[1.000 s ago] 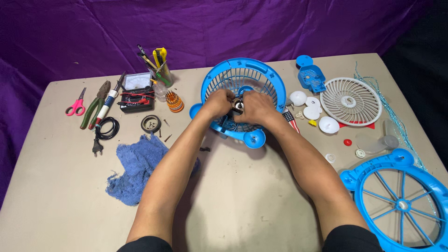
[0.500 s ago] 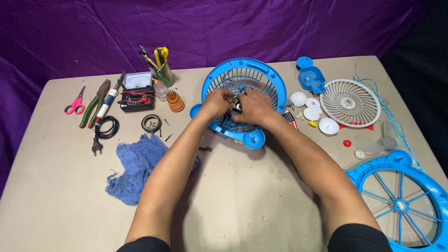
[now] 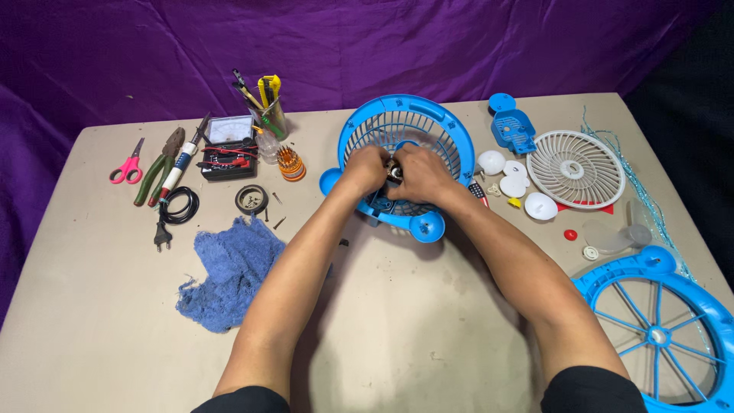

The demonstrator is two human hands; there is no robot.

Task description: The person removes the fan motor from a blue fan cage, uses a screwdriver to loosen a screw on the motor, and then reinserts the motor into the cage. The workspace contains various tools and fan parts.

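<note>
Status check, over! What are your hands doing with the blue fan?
Left hand and right hand both gripping small motor part at centre of blue fan housing. Nothing blocking.

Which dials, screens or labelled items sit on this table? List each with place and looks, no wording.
Analog meter: far left of the blue fan housing, black box, pale dial face, red leads.
Screwdriver-bit set: beside the meter, small round orange holder.
No packages or signs visible.
</note>
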